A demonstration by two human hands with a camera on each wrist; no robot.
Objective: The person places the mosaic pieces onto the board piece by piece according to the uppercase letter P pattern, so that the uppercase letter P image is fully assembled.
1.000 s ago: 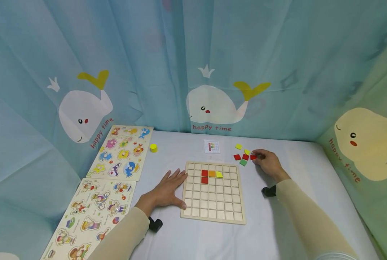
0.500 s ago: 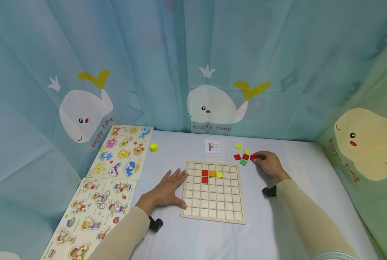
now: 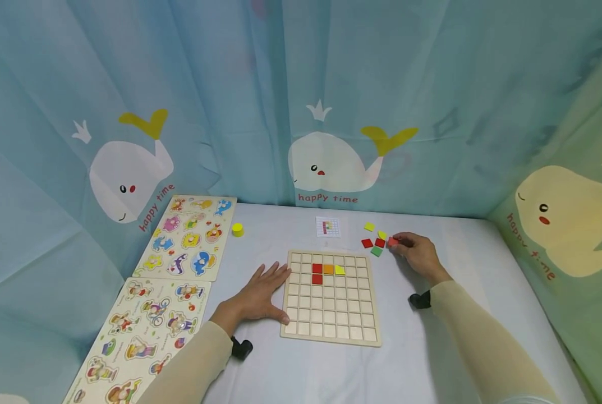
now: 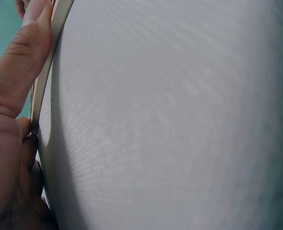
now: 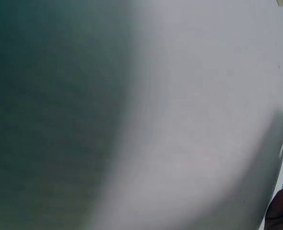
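A wooden grid board lies on the white table, with two red, one orange and one yellow tile in its upper rows. My left hand lies flat and open against the board's left edge, thumb along the frame. My right hand rests on the table to the right of the board's far corner and pinches a red tile with its fingertips. Loose tiles, red, green and yellow, lie just to the left of it. A small pattern card sits beyond the board.
Two picture peg puzzles lie along the table's left side, with a yellow peg beside the far one. Whale-print curtains close in the back and both sides. In the right wrist view only the white table and tile edges show.
Almost nothing moves. My right hand stays on the red tile and lifts it very slightly; the left hand keeps still on the board's edge.
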